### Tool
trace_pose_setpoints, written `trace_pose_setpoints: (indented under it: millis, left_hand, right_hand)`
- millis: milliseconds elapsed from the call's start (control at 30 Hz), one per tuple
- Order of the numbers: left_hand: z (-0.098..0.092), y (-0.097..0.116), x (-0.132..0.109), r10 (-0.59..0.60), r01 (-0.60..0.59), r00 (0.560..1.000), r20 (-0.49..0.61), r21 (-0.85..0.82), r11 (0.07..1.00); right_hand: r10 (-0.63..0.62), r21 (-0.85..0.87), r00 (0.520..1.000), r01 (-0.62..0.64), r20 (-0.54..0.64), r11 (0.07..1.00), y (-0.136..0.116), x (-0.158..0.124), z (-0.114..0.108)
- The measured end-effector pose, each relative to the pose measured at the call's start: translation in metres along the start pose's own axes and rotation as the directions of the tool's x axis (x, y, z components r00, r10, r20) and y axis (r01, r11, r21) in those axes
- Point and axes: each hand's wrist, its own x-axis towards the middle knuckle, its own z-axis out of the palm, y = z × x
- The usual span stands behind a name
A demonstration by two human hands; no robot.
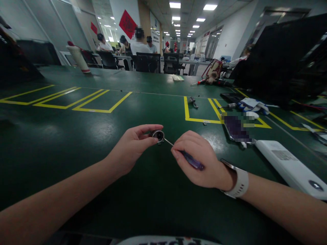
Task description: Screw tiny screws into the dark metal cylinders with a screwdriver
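Gripping, left hand (pixel 130 148): one round metal part (pixel 158 136), dark inside, pinched between thumb and fingertips, raised above the table. This part serves as dial centre for all entries below; the left hand reaches it from between eight and nine o'clock.

Right hand (pixel 200 153), between three and four: fist wrapped about one driver with purple handle (pixel 192 160). Its slim shaft (pixel 168 141) meets the part's rim at three o'clock; whether the tip enters is too small to tell. Wrist wears one watch, white band (pixel 240 185).

Table (pixel 143 204): dark green, marked with yellow tape.

Two o'clock: one small metal fitting (pixel 193 102), within a taped outline. Just before three: one tiny piece (pixel 205 124), form unclear, outside that outline.

Three: one phone (pixel 233 131), partly blurred. Just past three: one long white device (pixel 291 166), near the phone.

Half past two: one white-and-blue glove (pixel 252 105), beside a metal-ended tool (pixel 231 105).

Half past one, farther: one red-handled screwdriver (pixel 199 82); behind it, one bag (pixel 213 69).

One: one pale pad (pixel 178 78).

Ten: one pale tapered cup (pixel 79 59).

Eleven, background: seated people (pixel 140 44), black chairs, red diamond hanging (pixel 127 24).
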Motion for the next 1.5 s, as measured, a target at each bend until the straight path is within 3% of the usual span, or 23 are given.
trace_pose_setpoints:
  millis: [167,333,500,733,867,967,1033,1100,1167,1267,1500]
  left_hand:
    - [0.001,-0.001,-0.004,0.041,-0.041,0.999,-0.009,0.07,0.997]
    - [0.003,-0.002,-0.009,0.121,-0.119,0.993,-0.007,0.129,0.984]
    - [0.005,-0.002,-0.014,0.145,-0.143,0.989,-0.006,0.127,0.982]
    - [0.008,-0.001,-0.017,0.144,-0.137,0.989,-0.026,0.172,0.976]
    - [0.005,0.0,-0.012,0.11,-0.103,0.993,-0.033,0.165,0.981]
    - [0.002,0.0,-0.005,0.089,-0.081,0.994,-0.061,0.124,0.989]
    - [0.0,0.0,-0.001,0.079,-0.072,0.993,-0.082,0.087,0.994]
    - [-0.002,0.0,0.001,0.066,-0.061,0.993,-0.099,0.052,0.997]
    - [-0.003,-0.001,0.003,0.045,-0.043,0.994,-0.097,0.021,0.999]
    - [-0.004,-0.002,0.005,0.018,-0.019,0.996,-0.086,-0.018,1.0]
    - [-0.002,0.0,0.006,-0.027,0.021,0.996,-0.087,-0.074,0.997]
  right_hand:
    - [-0.113,-0.238,0.986,0.139,0.121,0.961,-0.013,-0.001,-0.002]
    - [-0.165,-0.341,0.961,0.235,0.222,0.91,-0.027,0.002,-0.004]
    - [-0.223,-0.379,0.95,0.293,0.219,0.878,-0.035,0.002,-0.006]
    - [-0.204,-0.407,0.955,0.278,0.216,0.87,-0.041,0.001,-0.007]
    - [-0.125,-0.175,0.989,0.136,0.073,0.975,-0.039,0.003,-0.014]
    - [0.15,0.147,0.985,-0.136,-0.087,0.98,-0.026,0.005,-0.015]
    - [0.417,0.406,0.907,-0.359,-0.063,0.84,-0.01,0.004,-0.009]
    - [0.605,0.582,0.793,-0.529,0.078,0.618,0.009,0.002,0.0]
    - [0.685,0.65,0.717,-0.582,0.126,0.489,0.025,0.0,0.008]
    - [0.748,0.665,0.645,-0.629,0.156,0.403,0.038,-0.001,0.014]
    - [0.732,0.608,0.651,-0.669,0.2,0.428,0.041,-0.003,0.015]
